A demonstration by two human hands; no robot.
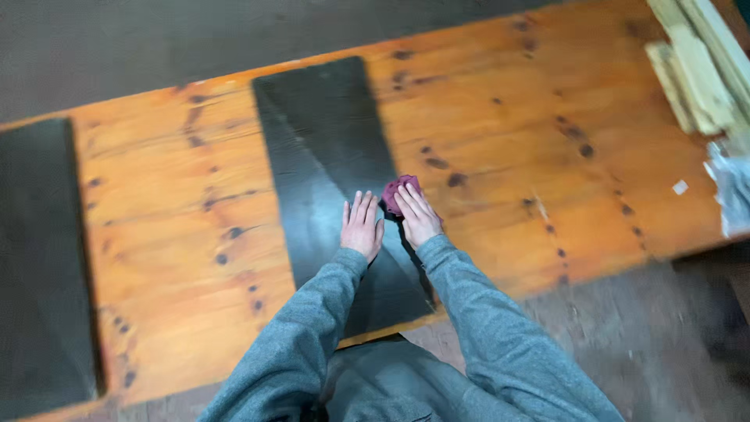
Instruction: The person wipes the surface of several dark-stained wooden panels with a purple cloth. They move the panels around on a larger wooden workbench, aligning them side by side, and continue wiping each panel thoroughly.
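Note:
A dark rectangular slab (328,133) lies across the orange knotty wooden table (508,141). My left hand (361,225) rests flat on the slab, fingers together and pointing away from me. My right hand (418,215) lies just beside it at the slab's right edge, pressing on a small crumpled dark red cloth (397,190) that shows beyond my fingertips. Both arms wear grey sleeves.
A second dark slab (39,258) lies at the table's left end. Pale wooden strips (699,70) are stacked at the far right corner, with crumpled clear plastic (733,187) below them. A grey floor (625,344) surrounds the table.

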